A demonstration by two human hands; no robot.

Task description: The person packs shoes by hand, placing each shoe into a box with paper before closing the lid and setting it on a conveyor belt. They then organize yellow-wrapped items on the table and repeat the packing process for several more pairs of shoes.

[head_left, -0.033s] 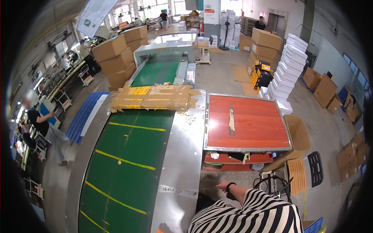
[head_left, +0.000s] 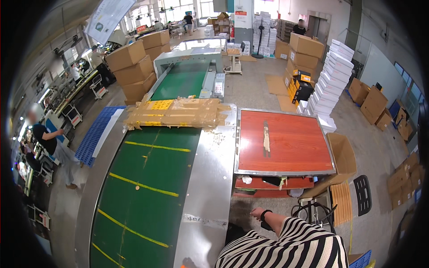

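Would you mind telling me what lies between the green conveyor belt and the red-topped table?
In the head view, a bare metal side panel of the conveyor runs between the green belt and the red-topped table; nothing rests on it.

Factory hall, grey concrete floor (head_left: 250, 89). Long green conveyor belt with yellow stripes (head_left: 143, 187) in a steel frame runs near to far, left of centre. Red rectangular tabletop with metal edging (head_left: 286, 140) right of it. Brown cardboard cartons (head_left: 134, 67) stacked far left and far right, white box stacks (head_left: 333, 76) right. Blue plastic pallet (head_left: 96, 134) on the left. Daylight from the far windows (head_left: 178, 5).
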